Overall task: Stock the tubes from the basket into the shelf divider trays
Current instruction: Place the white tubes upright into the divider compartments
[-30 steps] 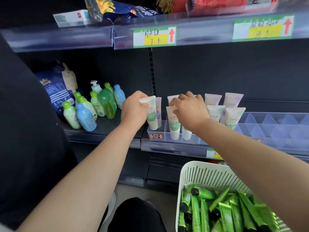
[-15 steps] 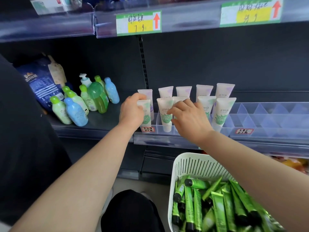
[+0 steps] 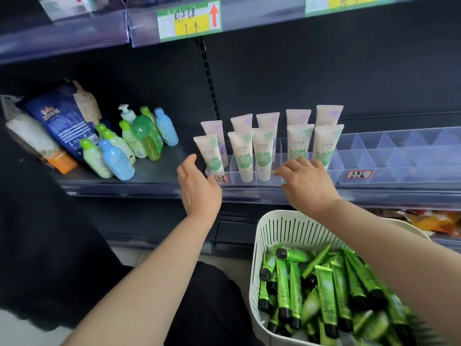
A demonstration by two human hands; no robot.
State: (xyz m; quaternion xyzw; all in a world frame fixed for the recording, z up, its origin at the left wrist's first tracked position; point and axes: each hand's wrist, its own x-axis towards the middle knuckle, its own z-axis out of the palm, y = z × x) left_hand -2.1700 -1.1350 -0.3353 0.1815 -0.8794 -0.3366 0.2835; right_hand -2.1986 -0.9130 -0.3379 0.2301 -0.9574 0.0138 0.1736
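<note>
Head view — ten white tubes (image 3: 240,156) standing in divider tray (image 3: 374,161) — left grip (image 3: 199,188) and right grip (image 3: 306,186) loose, empty

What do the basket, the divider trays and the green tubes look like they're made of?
Basket: rigid white plastic, matte, moulded with slotted walls. Divider trays: clear hard plastic, perhaps acrylic; the partitions are see-through and shiny. Green tubes: likely soft plastic or laminate, glossy, with flat crimped ends and black caps.
</note>
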